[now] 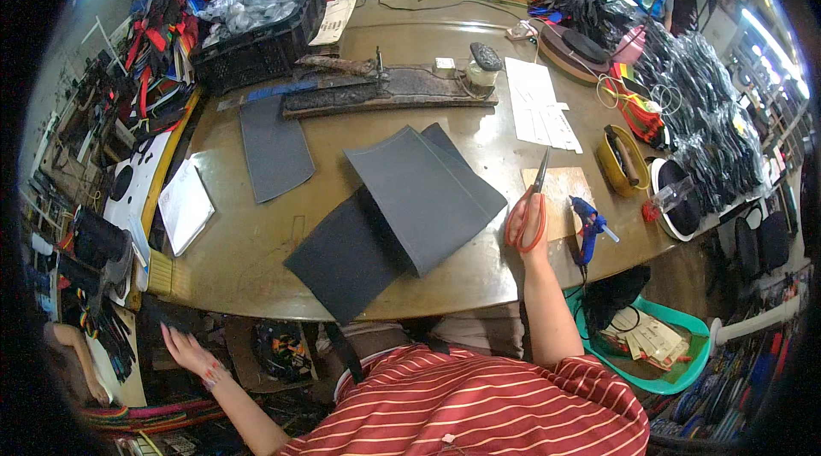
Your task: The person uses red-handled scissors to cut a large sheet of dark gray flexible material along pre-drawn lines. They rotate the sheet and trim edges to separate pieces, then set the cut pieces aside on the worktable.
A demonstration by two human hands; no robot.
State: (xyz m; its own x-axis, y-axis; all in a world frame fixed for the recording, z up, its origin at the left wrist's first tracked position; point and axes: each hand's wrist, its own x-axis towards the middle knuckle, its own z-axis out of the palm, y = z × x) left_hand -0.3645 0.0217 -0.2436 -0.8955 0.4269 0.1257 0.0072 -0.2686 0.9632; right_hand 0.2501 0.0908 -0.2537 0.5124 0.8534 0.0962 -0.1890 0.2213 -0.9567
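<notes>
My right hand (535,244) grips a pair of scissors (542,172) with orange handles, above the table's right side; the blades point away from me. My left hand (190,353) is off the table at the lower left, fingers stretched out and nothing in it. Between the hands, dark grey sheets lie overlapping: a large one (428,191) on top and another (346,259) partly under it. A blue glue gun (587,238) rests just right of the scissors, partly on a tan board (560,182).
Farther back are a smaller grey piece (275,152), a dark wooden plank (410,90) with a lidded jar (483,71), and white paper patterns (534,101). A yellow bowl (609,167) and plastic-wrapped stacks (710,114) line the right; a green tub (697,362) sits below. Others work beyond.
</notes>
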